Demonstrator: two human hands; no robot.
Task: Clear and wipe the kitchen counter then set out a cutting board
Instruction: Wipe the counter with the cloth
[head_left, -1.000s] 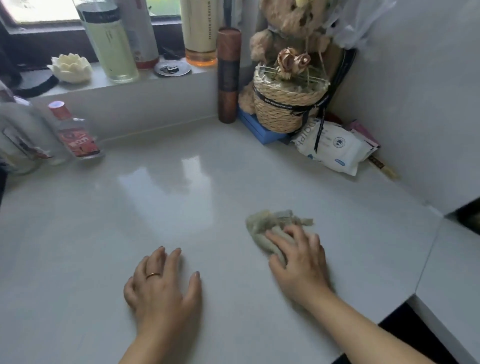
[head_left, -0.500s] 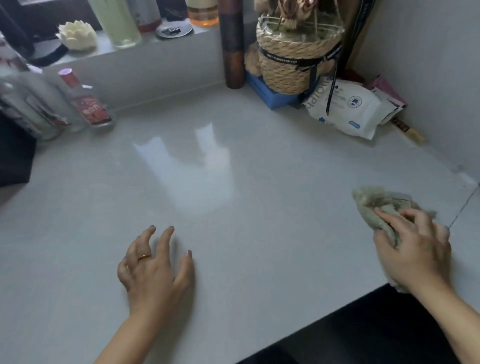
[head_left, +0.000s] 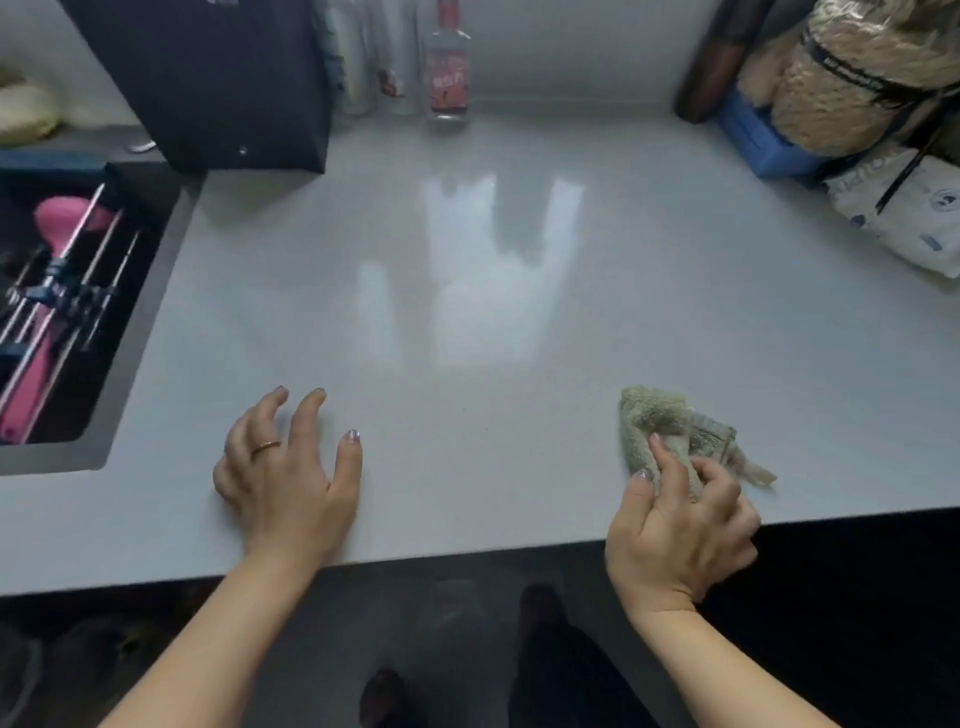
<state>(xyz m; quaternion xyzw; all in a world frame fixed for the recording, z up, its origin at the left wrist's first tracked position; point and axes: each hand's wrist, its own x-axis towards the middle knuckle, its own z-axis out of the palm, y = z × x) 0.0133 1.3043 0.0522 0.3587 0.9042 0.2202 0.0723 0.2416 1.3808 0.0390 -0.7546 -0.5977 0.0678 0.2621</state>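
Right hand (head_left: 680, 535) grips green cloth (head_left: 660, 423) on counter (head_left: 493, 291), near its front edge. Left hand (head_left: 285, 478) rests there, fingers spread, holding nothing

Glossy white counter (head_left: 519, 322), green cloth (head_left: 670, 431), bottle (head_left: 448, 67), black bag (head_left: 218, 78)

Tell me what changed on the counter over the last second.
The right hand swept the cloth rightward, away from the left hand, and ended near the front edge of the counter. It kept gripping the cloth. The left hand stayed resting on the counter; the bottle and basket did not move.
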